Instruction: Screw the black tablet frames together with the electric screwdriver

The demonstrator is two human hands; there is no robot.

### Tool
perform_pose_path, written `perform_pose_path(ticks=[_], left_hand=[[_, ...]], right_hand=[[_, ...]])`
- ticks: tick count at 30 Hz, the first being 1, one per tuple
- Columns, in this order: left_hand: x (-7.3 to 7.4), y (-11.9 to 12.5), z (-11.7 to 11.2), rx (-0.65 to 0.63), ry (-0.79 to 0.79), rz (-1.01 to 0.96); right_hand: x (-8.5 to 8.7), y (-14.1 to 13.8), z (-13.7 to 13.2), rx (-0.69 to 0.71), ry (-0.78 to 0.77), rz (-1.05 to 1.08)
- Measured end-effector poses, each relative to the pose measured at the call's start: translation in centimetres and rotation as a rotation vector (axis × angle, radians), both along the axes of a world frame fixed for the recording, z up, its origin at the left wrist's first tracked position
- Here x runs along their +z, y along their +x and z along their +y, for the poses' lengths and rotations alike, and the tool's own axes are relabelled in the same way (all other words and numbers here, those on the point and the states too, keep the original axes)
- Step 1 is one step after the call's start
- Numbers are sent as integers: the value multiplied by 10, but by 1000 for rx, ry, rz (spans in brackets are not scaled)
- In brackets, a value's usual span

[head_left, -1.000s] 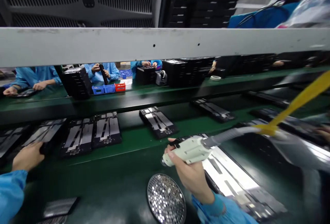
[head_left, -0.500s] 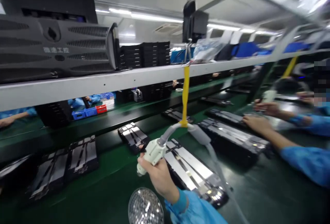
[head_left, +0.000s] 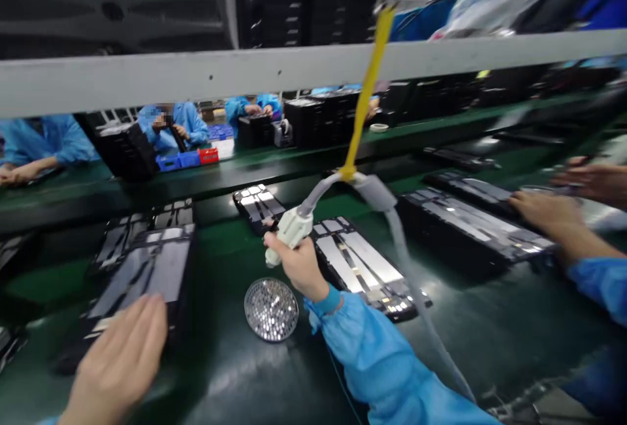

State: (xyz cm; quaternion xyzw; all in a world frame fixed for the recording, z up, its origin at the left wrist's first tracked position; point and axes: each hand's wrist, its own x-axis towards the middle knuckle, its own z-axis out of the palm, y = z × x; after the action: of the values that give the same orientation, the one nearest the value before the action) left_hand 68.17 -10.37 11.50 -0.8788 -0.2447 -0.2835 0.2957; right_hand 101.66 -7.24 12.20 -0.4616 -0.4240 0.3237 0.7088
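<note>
My right hand (head_left: 300,262) is wrapped around a white air gun (head_left: 292,228) on a grey hose. It points down to the left, above a round, faceted shiny disc (head_left: 271,309) on the bench. Just right of this hand lies an opened tablet (head_left: 360,265) with its silver batteries showing. At lower left, my left hand (head_left: 122,353) holds the near end of another opened tablet (head_left: 154,262), fingers straight and together across its edge. The thumb is hidden. This tablet overlaps two others (head_left: 117,239) behind it.
A yellow strap (head_left: 369,95) hangs the hose from a white shelf beam (head_left: 304,66). At right, a co-worker's hands (head_left: 551,216) are beside a stack of opened tablets (head_left: 470,229). Another tablet (head_left: 258,208) lies ahead. Blue and red bins (head_left: 189,158) stand across the line.
The view has tilted down. My left hand has come into view at lower left with a tablet in front of the two there. My right hand still grips the air gun.
</note>
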Motion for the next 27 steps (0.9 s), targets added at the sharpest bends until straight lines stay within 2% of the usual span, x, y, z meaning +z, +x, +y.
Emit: perform_pose_path(ticks=[3, 6, 8, 10, 12, 13, 15, 16, 18, 20, 22, 27], left_hand=[[-21, 49, -51, 48, 120, 167], [-37, 83, -96, 79, -6, 220], [-42, 92, -110, 19, -150, 183], [-42, 85, -104, -75, -286, 114], [-41, 63, -78, -67, -331, 52], [-42, 48, -61, 8, -314, 32], [-48, 15, -26, 271, -255, 18], [-54, 0, -11, 402, -243, 24], [-68, -25, 9, 573, -268, 45], [-81, -38, 16, 628, -329, 56], [-89, -42, 15, 657, -375, 66], [-89, -37, 10, 711, -329, 90]], right_hand=[[-2, 2, -4, 13, 11, 5], [-1, 1, -9, 38, 22, 18], [-1, -1, -13, 68, 38, 15], [-3, -4, -17, 94, 42, -28], [-8, -7, -21, 113, 14, -92], [-12, -9, -23, 126, -7, -118], [-19, -12, -25, 164, -39, -141], [-23, -14, -26, 189, -53, -142], [-29, -18, -29, 226, -85, -143], [-34, -20, -31, 240, -120, -154], [-36, -22, -33, 239, -139, -169], [-37, -23, -33, 211, -133, -194]])
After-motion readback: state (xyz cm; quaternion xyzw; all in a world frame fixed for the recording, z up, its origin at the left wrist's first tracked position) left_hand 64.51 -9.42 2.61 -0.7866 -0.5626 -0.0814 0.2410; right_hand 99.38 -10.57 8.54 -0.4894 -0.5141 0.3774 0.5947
